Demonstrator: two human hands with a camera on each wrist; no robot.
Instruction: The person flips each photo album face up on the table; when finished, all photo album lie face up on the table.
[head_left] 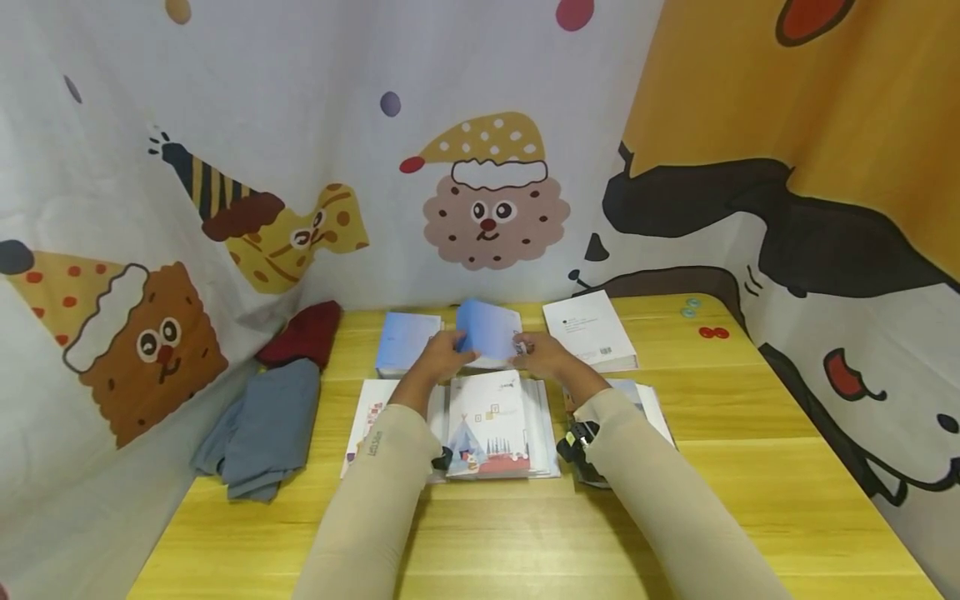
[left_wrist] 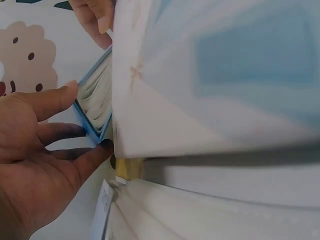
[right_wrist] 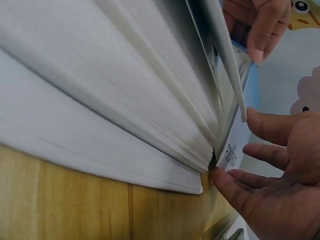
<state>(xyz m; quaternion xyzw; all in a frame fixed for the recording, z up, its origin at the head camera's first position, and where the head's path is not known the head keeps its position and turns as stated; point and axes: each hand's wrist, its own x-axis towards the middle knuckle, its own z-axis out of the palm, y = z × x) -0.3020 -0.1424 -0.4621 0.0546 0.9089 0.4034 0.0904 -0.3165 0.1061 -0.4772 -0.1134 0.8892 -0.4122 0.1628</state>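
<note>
A person in beige sleeves leans over a yellow wooden table (head_left: 750,467), both hands at a blue book (head_left: 489,332) raised on edge at the table's far middle. The left hand (head_left: 442,357) grasps the book's left side: the wrist view shows the thumb (left_wrist: 47,100) against the blue cover's edge and the other fingers reaching under its lower corner, the pages fanned slightly between them. The right hand (head_left: 542,353) meets the book's right side; its fingers (right_wrist: 272,125) lie mostly straight along the cover edge, one fingertip at the bottom corner, and whether they actually clamp the book cannot be told.

Just nearer the person than the blue book lies a stack of booklets (head_left: 491,429), the top one showing a tent drawing. Left of the blue book rests a pale blue book (head_left: 405,340); right of it lies a white book (head_left: 588,331). Further left of the blue book, at the table's edge, sit a dark red cloth (head_left: 306,333) and a grey-blue cloth (head_left: 262,433). A cartoon-printed curtain (head_left: 480,167) hangs behind the table.
</note>
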